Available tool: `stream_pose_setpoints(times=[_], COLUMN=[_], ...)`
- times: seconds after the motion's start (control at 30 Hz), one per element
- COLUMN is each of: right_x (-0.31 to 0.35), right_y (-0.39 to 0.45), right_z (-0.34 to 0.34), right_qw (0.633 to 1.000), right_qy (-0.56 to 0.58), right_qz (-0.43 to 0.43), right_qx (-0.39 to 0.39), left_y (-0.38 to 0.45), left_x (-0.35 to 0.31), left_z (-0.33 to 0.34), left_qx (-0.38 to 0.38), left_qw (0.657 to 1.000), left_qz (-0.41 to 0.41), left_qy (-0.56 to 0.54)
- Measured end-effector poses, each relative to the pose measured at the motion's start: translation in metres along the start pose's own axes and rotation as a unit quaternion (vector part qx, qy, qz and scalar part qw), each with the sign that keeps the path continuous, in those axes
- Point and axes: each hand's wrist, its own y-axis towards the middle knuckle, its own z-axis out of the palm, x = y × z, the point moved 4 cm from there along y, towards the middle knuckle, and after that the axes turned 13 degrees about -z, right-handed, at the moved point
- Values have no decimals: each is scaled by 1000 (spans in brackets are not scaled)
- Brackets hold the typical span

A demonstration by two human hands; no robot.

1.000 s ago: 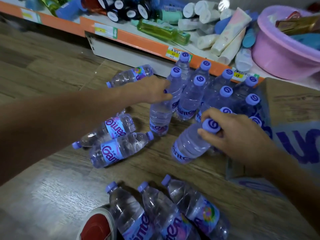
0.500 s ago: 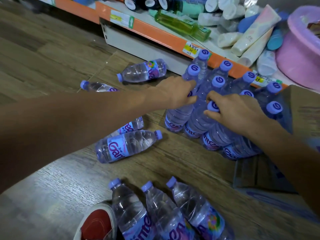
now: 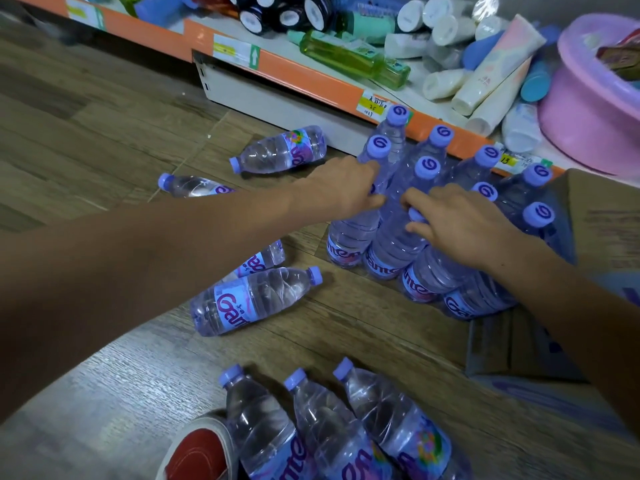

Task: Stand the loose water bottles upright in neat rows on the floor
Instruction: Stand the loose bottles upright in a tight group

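The standing water bottles [image 3: 429, 216] crowd together at about 2 o'clock from the floor's middle, backed against the orange shelf edge [image 3: 311, 79] and hemmed on the 3 o'clock side by a cardboard box [image 3: 602, 216]. The left hand [image 3: 341, 190] curls its fingers round the neck of the leftmost upright bottle [image 3: 353, 233]; the right hand [image 3: 460, 226] lies over a bottle's cap with fingers bent, though how firmly it grips I cannot tell. Loose bottles lie flat: one [image 3: 280, 152] at 12 o'clock by the shelf base, one [image 3: 194, 185] at 10, two near the centre (the nearer [image 3: 252, 299] with its cap pointing right), three [image 3: 329, 431] at 6 beside a red shoe [image 3: 197, 455]. Bare wooden floor [image 3: 86, 133] opens toward 9 and 10 o'clock.
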Motion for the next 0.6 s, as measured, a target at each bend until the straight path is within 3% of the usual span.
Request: stream_pose_setpoints(times=[0.1,0.27,0.4,0.5,0.6], right_x=[2,10,27,51,73], right_y=[-3,-2,-3,4,15], right_z=[0,0,-8,-6,20], right_qw=[1000,997,989,992,982], right_qy=[2,-53,-52,19,176], right_qz=[10,60,41,-37,-62], right_qx=[-9,10,-134,-121,-13], left_y=[1,-2,-1,0,-5], left_x=[2,18,54,91,122], left_z=[3,10,3,11,26], left_qx=[7,78,70,63,122], left_qw=[1000,981,953,969,978], left_qz=[1,14,-48,-110,-132], left_qy=[-24,-179,-290,-214,-104])
